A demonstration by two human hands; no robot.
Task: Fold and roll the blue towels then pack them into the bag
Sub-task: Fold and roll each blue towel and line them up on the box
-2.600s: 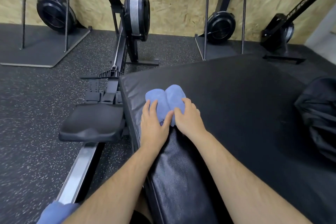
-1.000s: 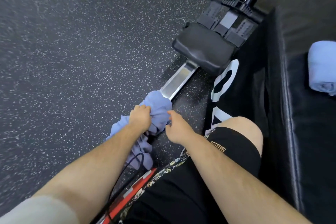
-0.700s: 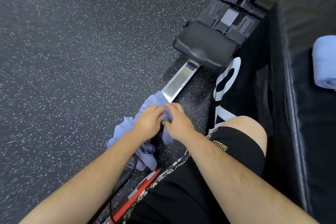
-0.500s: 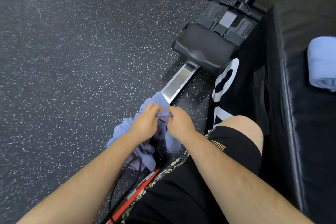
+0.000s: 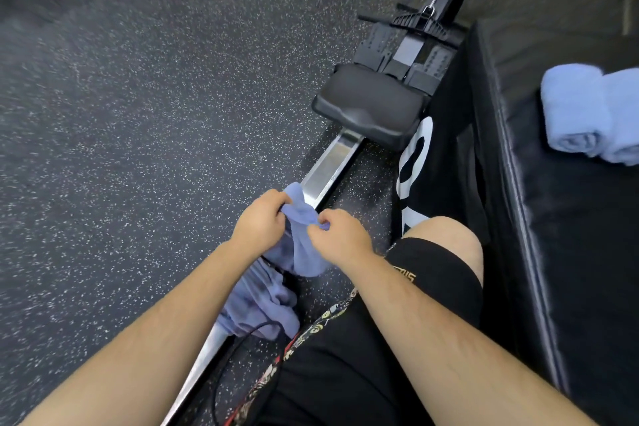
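A loose blue towel [image 5: 301, 245] hangs bunched between my two hands, just above the rowing machine's metal rail. My left hand [image 5: 261, 223] grips its upper edge with curled fingers. My right hand [image 5: 340, 235] pinches the same edge a little to the right. More crumpled blue towel [image 5: 259, 304] lies on the rail below my left forearm. Two rolled blue towels [image 5: 587, 114] lie side by side on the black padded box [image 5: 570, 252] at the right. The bag is not in view.
The rowing machine's black seat [image 5: 370, 107] and steel rail [image 5: 328, 166] run diagonally beside the box. My knee in black shorts [image 5: 439, 263] is next to the box's side. A black cable [image 5: 235, 356] loops by the rail. Speckled rubber floor spreads to the left.
I turned from the rolled towels on the box down to the floor side. Both hands gathered the loose towel, lifted its edge and now draw slightly apart along it.
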